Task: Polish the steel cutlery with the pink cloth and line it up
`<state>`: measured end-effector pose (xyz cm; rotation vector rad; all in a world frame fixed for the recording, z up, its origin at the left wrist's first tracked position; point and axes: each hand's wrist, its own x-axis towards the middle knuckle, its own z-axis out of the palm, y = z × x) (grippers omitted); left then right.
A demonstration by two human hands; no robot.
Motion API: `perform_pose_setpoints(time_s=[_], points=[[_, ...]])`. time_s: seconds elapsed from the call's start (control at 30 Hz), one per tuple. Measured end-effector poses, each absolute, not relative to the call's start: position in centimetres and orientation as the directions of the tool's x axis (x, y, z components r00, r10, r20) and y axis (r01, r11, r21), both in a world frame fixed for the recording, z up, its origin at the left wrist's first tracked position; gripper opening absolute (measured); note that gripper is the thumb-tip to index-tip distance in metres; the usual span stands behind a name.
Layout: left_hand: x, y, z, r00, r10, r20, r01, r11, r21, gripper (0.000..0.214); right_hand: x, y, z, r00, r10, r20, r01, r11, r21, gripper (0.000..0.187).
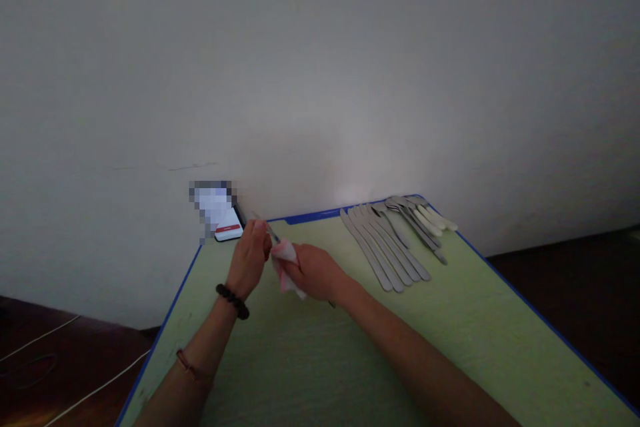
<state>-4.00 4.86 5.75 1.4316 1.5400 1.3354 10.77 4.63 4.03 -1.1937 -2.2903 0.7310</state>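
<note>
My left hand [248, 255] is closed, with its fingertips pinched on one end of a slim piece of metal cutlery [273, 235]. Its exact kind is hidden by the hands. Around the same piece, my right hand [319, 271] grips a pink and white cloth [287, 269]. A small dark end of metal shows below the right wrist. To the right of my hands, several table knives [385, 250] lie side by side on the green table [310, 360]. Beyond them is a group of spoons [397, 205] and other metal cutlery, along with pieces with white handles [430, 219].
A phone [229, 223] with its screen lit leans at the back left corner against the pale wall [320, 67]. A raised blue edge [320, 216] borders the table. White cables [100, 387] run over the dark floor at the left.
</note>
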Motion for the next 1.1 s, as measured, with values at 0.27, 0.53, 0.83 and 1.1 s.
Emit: perform_pose_setpoints(time_s=[0.27,0.53,0.83,1.1], points=[[-2.3,5.5,8.3,-0.444,0.872,0.206,0.208,-0.123,0.97,0.041,12.7,2.6,5.6,-0.569,0.81,0.142,0.735,0.579,-0.355,0.027],[-3.0,5.5,6.9,-0.528,0.832,0.174,0.022,-0.191,0.981,0.041,18.2,-0.2,3.8,-0.575,0.818,-0.017,0.795,0.553,-0.25,0.022],[-5.2,4.6,9.9,-0.614,0.769,0.177,-0.024,-0.243,0.97,0.038,17.5,-1.5,5.0,-0.526,0.849,-0.053,0.817,0.487,-0.308,0.023],[-7.5,4.1,10.0,-0.6,0.794,0.096,-0.002,-0.121,0.993,0.039,16.6,-1.1,3.8,-0.478,0.875,-0.074,0.824,0.418,-0.382,0.031]])
